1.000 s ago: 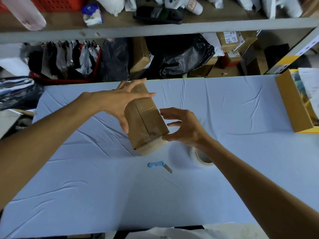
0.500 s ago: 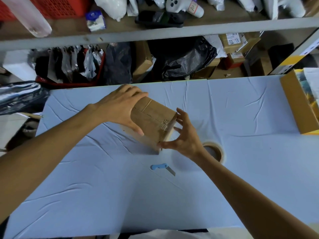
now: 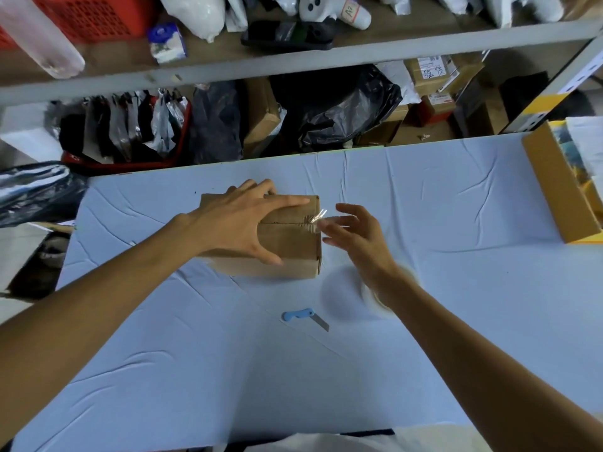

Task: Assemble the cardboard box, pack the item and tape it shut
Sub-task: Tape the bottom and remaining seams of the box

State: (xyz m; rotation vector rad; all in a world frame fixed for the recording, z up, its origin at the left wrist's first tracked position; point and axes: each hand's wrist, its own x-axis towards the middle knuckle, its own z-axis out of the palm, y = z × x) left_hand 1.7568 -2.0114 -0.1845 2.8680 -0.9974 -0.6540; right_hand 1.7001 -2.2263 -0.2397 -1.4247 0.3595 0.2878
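Note:
A closed brown cardboard box (image 3: 293, 246) lies flat on the table's light-blue cloth (image 3: 228, 370), its top seam running left to right. My left hand (image 3: 238, 220) is spread over the box top, thumb down the near side, holding it. A crinkled end of clear tape (image 3: 313, 220) sticks up at the seam's right edge. My right hand (image 3: 359, 236) is just right of the box, fingers apart and blurred, fingertips at that tape end. A roll of clear tape (image 3: 378, 301) lies blurred and partly hidden under my right wrist.
A small blue-handled knife (image 3: 301, 316) lies on the cloth in front of the box. An open cardboard carton (image 3: 554, 190) with printed items stands at the right edge. Behind the table a metal shelf (image 3: 293, 63) holds bags, boxes and a red basket.
The box has been tipped down from a tilted, lifted pose to lie flat on the table. My left hand moved onto its top; my right hand shifted to the tape end at its right edge.

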